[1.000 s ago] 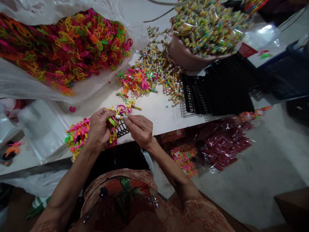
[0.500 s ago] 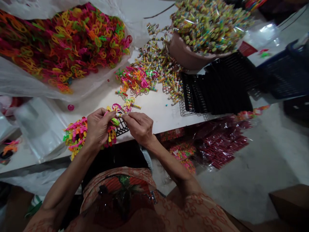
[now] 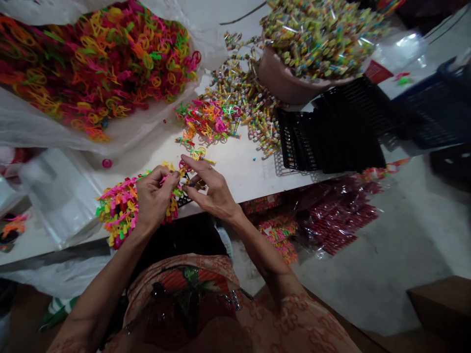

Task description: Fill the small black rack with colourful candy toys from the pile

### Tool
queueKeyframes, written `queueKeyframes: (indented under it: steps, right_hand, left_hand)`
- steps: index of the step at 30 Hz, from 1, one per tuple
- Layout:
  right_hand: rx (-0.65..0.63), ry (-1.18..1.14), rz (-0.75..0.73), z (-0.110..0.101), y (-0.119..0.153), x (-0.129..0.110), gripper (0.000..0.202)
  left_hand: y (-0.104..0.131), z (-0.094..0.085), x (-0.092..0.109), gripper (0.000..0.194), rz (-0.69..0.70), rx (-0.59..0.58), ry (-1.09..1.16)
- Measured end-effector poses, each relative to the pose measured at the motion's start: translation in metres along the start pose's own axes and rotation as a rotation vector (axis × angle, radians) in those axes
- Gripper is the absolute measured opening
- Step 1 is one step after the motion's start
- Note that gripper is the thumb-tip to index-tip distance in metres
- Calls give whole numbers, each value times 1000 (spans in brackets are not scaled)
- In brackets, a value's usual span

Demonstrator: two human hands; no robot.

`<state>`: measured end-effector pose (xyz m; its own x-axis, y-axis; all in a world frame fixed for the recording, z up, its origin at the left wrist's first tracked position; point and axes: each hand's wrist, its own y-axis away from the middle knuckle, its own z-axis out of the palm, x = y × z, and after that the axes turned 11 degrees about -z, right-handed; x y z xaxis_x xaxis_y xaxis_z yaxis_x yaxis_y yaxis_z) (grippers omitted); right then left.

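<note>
At the table's front edge, my left hand [image 3: 156,198] pinches a small pink-and-yellow plastic piece [image 3: 166,179] between thumb and forefinger. My right hand [image 3: 211,189] is just to its right, thumb and forefinger spread apart around the piece's end. Under both hands is a black plastic grid [image 3: 184,200], mostly hidden. Many bright plastic pieces [image 3: 123,208] cover its left part, beneath and beside my left hand. A few loose pieces [image 3: 198,154] lie just beyond my fingers.
A plastic bag of colourful pieces [image 3: 110,73] fills the back left. Behind my hands lie a small heap of pieces [image 3: 209,120] and scattered small filled tubes [image 3: 239,88]. A brown basin [image 3: 283,81] heaped with tubes, stacked black grids [image 3: 338,132] and a blue basket [image 3: 434,108] stand right.
My right hand's fingers have spread from a pinch at the small piece and drawn slightly apart. My left hand has shifted slightly right, still pinching.
</note>
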<state>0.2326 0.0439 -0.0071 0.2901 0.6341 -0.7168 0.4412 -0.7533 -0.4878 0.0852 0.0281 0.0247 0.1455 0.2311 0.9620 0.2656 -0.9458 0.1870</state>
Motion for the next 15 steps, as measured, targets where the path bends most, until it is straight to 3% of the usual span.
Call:
queueKeyframes:
  steps: [4,11,15]
  right_hand:
    - [10,37,-13,6,3,-2,49]
    - [-79,127,3,10,12,-6,44]
    - [-121,154,15,11,12,-7,41]
  left_hand:
    - [1,-1,1,24,0,-21,-51]
    - [0,-7,5,27,-40,-165,-167]
    - [4,-8,7,29,16,-102,-274]
